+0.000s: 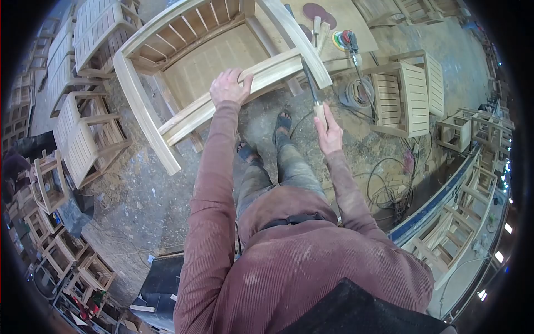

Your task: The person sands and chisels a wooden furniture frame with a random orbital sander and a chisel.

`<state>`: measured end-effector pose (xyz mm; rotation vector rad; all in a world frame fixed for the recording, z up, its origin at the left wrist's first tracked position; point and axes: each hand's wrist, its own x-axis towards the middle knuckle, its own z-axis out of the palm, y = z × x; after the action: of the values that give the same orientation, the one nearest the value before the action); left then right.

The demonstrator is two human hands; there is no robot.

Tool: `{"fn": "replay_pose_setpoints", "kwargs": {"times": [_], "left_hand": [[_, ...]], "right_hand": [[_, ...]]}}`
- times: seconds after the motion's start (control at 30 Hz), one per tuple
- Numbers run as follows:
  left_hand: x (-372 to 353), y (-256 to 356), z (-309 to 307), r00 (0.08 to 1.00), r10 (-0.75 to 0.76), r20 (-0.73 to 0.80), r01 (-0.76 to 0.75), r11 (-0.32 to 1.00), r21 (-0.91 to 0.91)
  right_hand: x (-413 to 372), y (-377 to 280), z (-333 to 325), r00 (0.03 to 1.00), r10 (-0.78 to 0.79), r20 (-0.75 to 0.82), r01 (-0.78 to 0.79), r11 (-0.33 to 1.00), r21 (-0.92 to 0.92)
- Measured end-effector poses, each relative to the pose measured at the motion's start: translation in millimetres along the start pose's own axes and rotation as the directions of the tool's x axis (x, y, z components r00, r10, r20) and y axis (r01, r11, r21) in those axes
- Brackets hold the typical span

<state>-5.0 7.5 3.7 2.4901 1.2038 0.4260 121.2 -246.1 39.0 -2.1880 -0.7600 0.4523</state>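
Note:
A pale wooden armchair frame with a slatted side lies on its side over a board-topped work surface. My left hand is closed over its near rail, thumb on one side and fingers over the top. In my right hand is the light wooden handle of a file. Its long dark blade points away from me and lies against the joint of the rail and the curved end piece.
Beyond the frame sit round sanding discs, a wooden-handled tool and a sander. Slatted chairs stand at left, more chairs at right. A coiled hose and cables lie on the dusty floor.

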Motion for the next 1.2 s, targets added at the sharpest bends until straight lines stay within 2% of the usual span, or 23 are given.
{"fn": "replay_pose_setpoints", "kwargs": {"times": [0.1,0.17,0.3,0.37,0.6,0.7,0.8,0.87,1.0,1.17,1.2], "left_hand": [[1,0,2,1.000,-0.017,0.016,0.018,0.999,-0.029],[-1,0,1,1.000,-0.002,-0.019,0.002,1.000,-0.015],[4,-5,4,0.998,0.005,-0.069,-0.008,0.999,-0.043],[1,-5,6,0.996,0.026,-0.087,-0.032,0.997,-0.068],[1,0,0,0.998,-0.017,-0.066,0.014,0.998,-0.055],[0,0,1,0.998,-0.004,-0.067,0.000,0.999,-0.049],[1,-1,1,0.999,-0.013,-0.053,0.008,0.996,-0.087],[5,-1,0,0.997,-0.019,-0.073,0.012,0.996,-0.090],[1,-1,3,0.996,-0.006,-0.086,0.000,0.997,-0.072],[1,-1,3,0.997,0.005,-0.078,-0.010,0.998,-0.059],[1,-1,3,0.997,0.012,-0.079,-0.016,0.998,-0.053]], "right_hand": [[2,-2,2,0.999,-0.048,-0.011,0.047,0.997,-0.058],[3,-17,4,0.992,0.120,0.042,-0.118,0.992,-0.052],[6,-12,0,0.998,0.057,0.033,-0.056,0.998,-0.028],[11,-18,-1,0.993,0.100,0.061,-0.098,0.994,-0.045],[7,-10,7,0.999,0.046,0.025,-0.046,0.999,0.006],[6,-13,7,0.994,0.105,0.024,-0.104,0.994,-0.027],[8,-13,0,0.999,0.035,0.023,-0.035,0.999,0.011],[10,-9,1,0.999,0.028,0.038,-0.026,0.998,-0.052],[7,-11,6,1.000,-0.021,0.008,0.021,0.999,-0.043],[-1,-21,8,0.998,0.017,0.062,-0.009,0.992,-0.125],[-8,-23,10,0.992,0.028,0.120,-0.005,0.983,-0.186]]}}
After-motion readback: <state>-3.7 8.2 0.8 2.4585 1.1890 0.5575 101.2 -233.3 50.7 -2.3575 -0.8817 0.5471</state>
